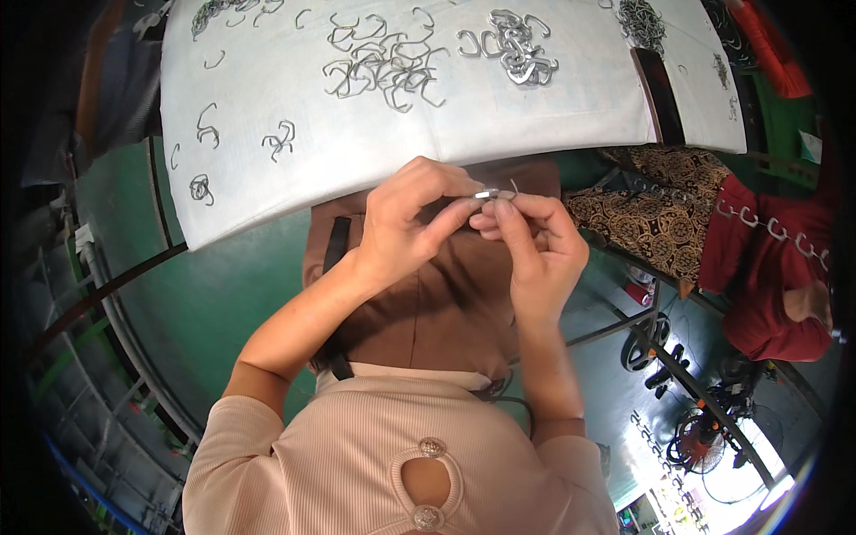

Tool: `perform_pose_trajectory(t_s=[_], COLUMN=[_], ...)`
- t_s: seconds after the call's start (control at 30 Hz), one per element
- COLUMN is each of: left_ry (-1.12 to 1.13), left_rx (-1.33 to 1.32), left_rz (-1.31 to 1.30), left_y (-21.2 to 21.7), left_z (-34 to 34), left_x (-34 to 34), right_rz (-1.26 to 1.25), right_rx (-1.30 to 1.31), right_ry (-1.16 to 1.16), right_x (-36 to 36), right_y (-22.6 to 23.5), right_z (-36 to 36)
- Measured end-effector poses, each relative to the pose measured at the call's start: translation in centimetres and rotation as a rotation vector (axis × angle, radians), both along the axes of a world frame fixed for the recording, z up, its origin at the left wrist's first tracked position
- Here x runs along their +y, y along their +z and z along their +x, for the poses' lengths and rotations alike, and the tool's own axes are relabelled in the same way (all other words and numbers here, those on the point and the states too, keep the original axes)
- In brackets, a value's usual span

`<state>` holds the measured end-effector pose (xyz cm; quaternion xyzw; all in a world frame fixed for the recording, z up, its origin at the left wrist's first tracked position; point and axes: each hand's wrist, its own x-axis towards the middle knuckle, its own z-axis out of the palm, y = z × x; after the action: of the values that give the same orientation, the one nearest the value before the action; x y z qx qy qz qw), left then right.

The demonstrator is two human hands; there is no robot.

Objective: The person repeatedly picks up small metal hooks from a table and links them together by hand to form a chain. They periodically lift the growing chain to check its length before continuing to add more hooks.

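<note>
Working a link against a wire looks like our step, up around 1 o'clock, just off the tabletop. Our left hand pinches the link, our right hand seems to pinch the wire; can't tell if they're joined. Next move probably needs careful lining-up. Link's shiny silver, mostly finger-hidden.

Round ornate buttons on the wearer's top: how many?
2: upper button above the front cutout, lower button below it. Any further down would be out of frame.
</note>
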<state>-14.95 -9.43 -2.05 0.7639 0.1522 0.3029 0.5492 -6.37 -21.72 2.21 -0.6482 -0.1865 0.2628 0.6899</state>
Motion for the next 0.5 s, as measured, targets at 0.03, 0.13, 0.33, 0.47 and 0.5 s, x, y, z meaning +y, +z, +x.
perform_pose_trajectory(t_s=[0.03,0.13,0.33,0.47,0.5], left_ry=[-0.026,-0.013,0.2,0.199,0.175], left_rx=[-0.014,-0.033,0.302,0.53,0.567], left_rz=[0.069,0.222,0.698,0.876,0.899], left_y=[0.1,0.0,-2.0,-3.2,-3.2], left_z=[0.2,1.4,9.9,13.0,13.2], left_x=[0.4,2.7,8.0,8.7,8.9], right_rz=[0.009,0.042,0.068,0.071,0.071], right_rx=[-0.014,-0.05,-0.096,-0.101,-0.105], right_ry=[-0.018,-0.056,-0.069,-0.07,-0.071], right_x=[-0.2,-0.7,-0.8,-0.9,-0.9], right_y=[-0.2,-0.3,-0.9,-0.7,-0.8], right_z=[0.0,0.1,0.1,-0.3,-0.3])
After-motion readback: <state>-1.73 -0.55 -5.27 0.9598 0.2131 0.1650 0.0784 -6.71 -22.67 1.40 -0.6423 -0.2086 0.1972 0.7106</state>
